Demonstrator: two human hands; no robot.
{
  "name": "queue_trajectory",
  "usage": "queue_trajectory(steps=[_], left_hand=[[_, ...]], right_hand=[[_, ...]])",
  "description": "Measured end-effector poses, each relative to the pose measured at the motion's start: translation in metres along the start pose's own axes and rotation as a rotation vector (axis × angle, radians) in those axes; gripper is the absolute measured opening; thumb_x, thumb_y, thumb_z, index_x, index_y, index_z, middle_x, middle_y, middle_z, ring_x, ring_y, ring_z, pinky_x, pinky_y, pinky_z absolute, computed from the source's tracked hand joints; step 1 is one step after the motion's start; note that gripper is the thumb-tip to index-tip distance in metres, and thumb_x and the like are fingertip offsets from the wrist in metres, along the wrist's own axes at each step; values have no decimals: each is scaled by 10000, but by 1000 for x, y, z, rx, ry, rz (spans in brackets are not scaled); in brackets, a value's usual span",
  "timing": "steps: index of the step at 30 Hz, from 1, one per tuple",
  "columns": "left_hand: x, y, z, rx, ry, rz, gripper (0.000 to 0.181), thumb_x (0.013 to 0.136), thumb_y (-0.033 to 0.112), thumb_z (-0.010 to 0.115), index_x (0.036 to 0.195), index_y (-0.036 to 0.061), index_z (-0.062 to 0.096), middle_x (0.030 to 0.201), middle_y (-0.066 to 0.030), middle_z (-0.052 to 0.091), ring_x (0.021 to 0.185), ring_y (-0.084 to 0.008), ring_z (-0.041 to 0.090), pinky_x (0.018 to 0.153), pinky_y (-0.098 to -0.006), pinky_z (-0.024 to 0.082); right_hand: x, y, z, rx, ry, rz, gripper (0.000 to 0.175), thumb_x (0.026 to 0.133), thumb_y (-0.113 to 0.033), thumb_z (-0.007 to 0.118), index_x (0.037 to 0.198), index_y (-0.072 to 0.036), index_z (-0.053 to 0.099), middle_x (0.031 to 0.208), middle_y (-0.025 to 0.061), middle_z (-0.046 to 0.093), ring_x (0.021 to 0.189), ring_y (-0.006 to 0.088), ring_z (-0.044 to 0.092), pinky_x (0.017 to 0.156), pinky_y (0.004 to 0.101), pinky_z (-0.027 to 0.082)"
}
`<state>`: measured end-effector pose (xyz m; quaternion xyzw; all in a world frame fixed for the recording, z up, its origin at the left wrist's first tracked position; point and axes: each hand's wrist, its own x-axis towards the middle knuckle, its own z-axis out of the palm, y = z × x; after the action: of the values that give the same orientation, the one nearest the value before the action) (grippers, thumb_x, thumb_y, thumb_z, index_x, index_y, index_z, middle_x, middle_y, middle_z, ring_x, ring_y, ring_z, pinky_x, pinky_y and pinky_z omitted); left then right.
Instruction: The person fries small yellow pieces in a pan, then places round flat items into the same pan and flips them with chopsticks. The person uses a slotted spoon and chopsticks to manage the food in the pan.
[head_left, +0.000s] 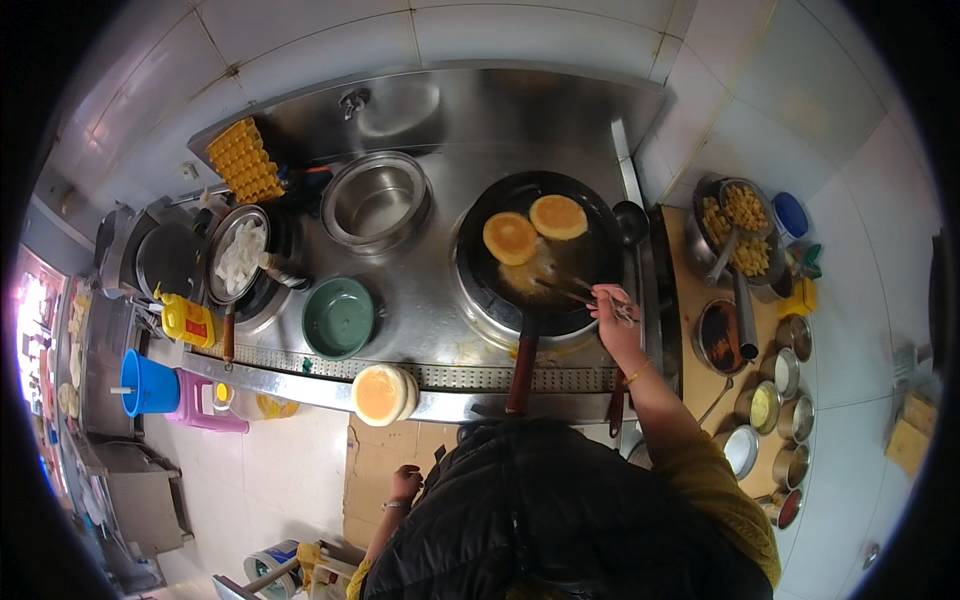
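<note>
My right hand (616, 313) holds metal tongs (562, 291), whose tips reach into the oil at the near side of a black frying pan (480, 285). Two browned round flatbreads lie in the pan, one at the left (511, 238) and one at the upper right (559, 217). Low beside my body hangs my left hand (407, 482), its fingers curled; whether anything is in it cannot be told. A stack of pale round breads (380, 395) rests at the counter's front edge. Left of the pan are a green bowl (337, 318) and a steel pot (376, 202).
A strainer of white pieces (241, 255) sits over a dark pan at left, near a yellow jug (187, 319) and egg trays (245, 160). At right, a board bears a pan of diced food (742, 225), a sauce bowl (721, 337) and several metal tins (765, 407). A ladle (631, 223) lies beside the frying pan.
</note>
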<state>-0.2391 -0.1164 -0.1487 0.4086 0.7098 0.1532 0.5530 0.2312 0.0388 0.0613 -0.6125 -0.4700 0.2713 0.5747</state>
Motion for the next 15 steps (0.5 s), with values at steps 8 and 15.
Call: queue_trajectory(steps=[8,15], left_hand=[[-5,-11,-3,-5,-15,3,256,731,54,519,968,-34,558,723,-125,611,539,-170,569,491,-278,457],[-13,2,-5,-19,9,-10,266,734,57,518,982,-32,553,721,-119,609,537,-168,565,492,-283,458]], right_hand=[[17,1,-19,-528,-132,-440,173,861,-126,516,1008,-39,547,1047,137,521,835,281,573,716,332,469],[46,43,2,-538,-147,-474,174,842,-95,524,1007,-42,547,997,151,554,836,344,567,719,348,473]])
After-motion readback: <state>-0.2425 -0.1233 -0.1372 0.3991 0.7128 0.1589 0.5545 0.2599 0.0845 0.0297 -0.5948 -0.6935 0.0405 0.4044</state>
